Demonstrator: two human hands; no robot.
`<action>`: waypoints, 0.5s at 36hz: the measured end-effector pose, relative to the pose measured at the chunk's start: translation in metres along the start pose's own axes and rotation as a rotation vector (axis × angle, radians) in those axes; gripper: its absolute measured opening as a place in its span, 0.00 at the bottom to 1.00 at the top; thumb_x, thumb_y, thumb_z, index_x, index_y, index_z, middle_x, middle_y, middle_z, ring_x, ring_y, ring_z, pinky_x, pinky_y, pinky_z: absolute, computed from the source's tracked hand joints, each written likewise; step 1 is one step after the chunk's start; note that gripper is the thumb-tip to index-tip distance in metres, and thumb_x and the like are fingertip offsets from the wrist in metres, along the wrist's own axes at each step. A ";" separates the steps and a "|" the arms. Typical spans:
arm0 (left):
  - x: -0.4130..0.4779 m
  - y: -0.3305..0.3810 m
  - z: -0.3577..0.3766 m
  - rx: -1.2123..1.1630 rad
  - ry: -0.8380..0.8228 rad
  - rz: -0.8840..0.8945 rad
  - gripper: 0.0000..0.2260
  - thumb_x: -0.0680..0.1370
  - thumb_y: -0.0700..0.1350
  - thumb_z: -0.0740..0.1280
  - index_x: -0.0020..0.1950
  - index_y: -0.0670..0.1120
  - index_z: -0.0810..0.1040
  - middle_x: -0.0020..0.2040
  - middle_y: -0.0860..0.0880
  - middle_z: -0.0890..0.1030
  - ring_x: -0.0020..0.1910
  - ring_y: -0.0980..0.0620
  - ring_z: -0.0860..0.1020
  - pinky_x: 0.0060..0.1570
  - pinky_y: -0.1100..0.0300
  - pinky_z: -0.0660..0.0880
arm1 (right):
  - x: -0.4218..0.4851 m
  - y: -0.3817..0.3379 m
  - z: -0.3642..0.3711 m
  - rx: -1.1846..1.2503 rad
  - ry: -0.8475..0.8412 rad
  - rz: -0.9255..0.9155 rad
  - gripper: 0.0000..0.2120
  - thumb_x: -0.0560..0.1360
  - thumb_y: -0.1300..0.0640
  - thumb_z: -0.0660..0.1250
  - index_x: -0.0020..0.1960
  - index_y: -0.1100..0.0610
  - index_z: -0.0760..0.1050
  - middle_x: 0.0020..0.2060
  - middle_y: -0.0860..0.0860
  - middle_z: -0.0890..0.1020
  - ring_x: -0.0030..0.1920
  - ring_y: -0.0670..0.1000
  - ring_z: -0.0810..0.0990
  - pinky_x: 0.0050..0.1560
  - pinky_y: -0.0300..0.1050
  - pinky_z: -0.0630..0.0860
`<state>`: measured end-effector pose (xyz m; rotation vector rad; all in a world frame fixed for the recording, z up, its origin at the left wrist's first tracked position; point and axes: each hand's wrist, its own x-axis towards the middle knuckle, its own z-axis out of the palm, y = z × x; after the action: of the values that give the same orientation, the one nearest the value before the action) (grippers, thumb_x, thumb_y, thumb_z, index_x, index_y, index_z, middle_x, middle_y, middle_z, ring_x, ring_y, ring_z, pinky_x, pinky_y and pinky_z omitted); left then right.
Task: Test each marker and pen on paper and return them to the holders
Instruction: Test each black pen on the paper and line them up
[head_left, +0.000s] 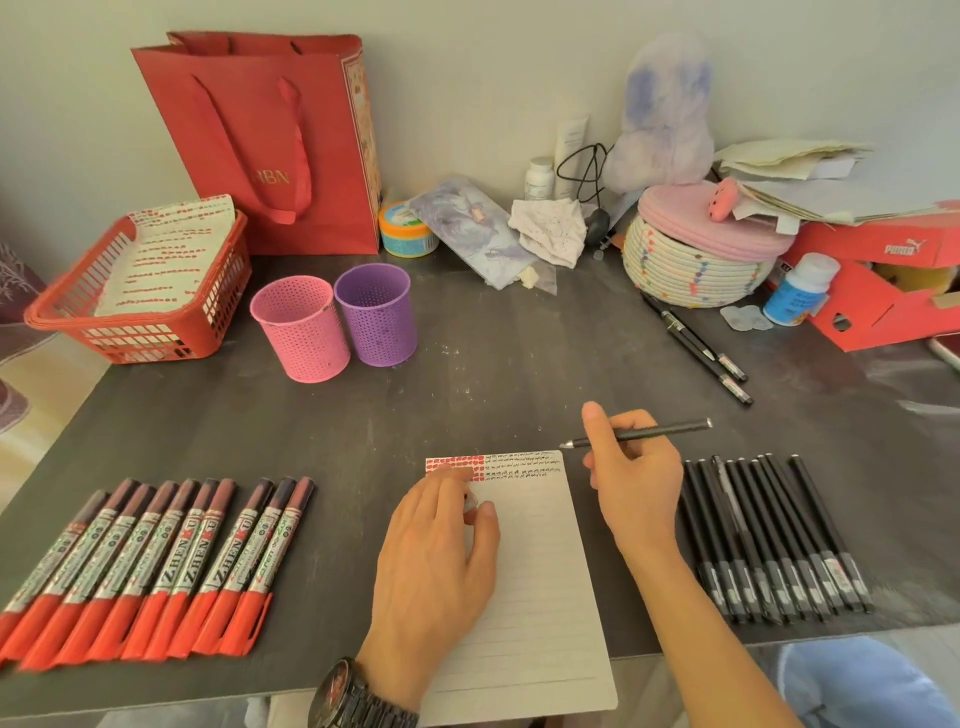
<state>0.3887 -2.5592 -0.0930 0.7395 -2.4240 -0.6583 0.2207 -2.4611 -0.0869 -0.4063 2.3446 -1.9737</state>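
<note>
A lined sheet of paper (540, 571) lies at the table's front edge, with red and black test marks along its top. My left hand (436, 551) rests on the sheet and pinches a small pale cap at its fingertips. My right hand (631, 478) grips an uncapped black pen (644, 432) just above the paper's top right corner, tip pointing left. Several red markers (156, 561) lie in a row at the left. Several black pens (774, 540) lie in a row at the right. A pink holder (301, 332) and a purple holder (376, 322) stand behind, with nothing showing above their rims.
A red basket (135, 291) with marked paper sits at the back left, beside a red gift bag (275, 140). Three more black pens (701, 348) lie near a woven lidded basket (696, 260). A red shoebox (883, 280), bottles and clutter line the back right.
</note>
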 end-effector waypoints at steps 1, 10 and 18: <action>0.000 0.001 -0.002 -0.016 -0.002 0.004 0.07 0.81 0.50 0.56 0.43 0.52 0.65 0.42 0.57 0.71 0.43 0.55 0.70 0.45 0.62 0.67 | -0.002 -0.003 0.000 0.030 -0.005 0.008 0.13 0.78 0.42 0.69 0.38 0.47 0.75 0.28 0.50 0.82 0.25 0.45 0.77 0.30 0.35 0.73; -0.002 -0.001 -0.002 -0.015 -0.003 0.005 0.10 0.83 0.50 0.55 0.56 0.52 0.75 0.52 0.58 0.77 0.51 0.57 0.74 0.51 0.57 0.74 | -0.040 -0.011 -0.016 0.405 -0.275 0.151 0.09 0.84 0.57 0.60 0.48 0.55 0.76 0.41 0.59 0.86 0.27 0.53 0.78 0.27 0.41 0.73; -0.002 -0.004 0.003 0.087 -0.015 0.045 0.15 0.81 0.49 0.63 0.67 0.50 0.77 0.57 0.57 0.81 0.53 0.58 0.74 0.48 0.62 0.75 | -0.047 -0.009 -0.019 0.319 -0.253 0.068 0.10 0.81 0.56 0.67 0.41 0.51 0.80 0.33 0.57 0.84 0.26 0.50 0.75 0.27 0.39 0.71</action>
<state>0.3903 -2.5601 -0.0981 0.7145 -2.4888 -0.5452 0.2632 -2.4330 -0.0807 -0.5111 1.8329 -2.0764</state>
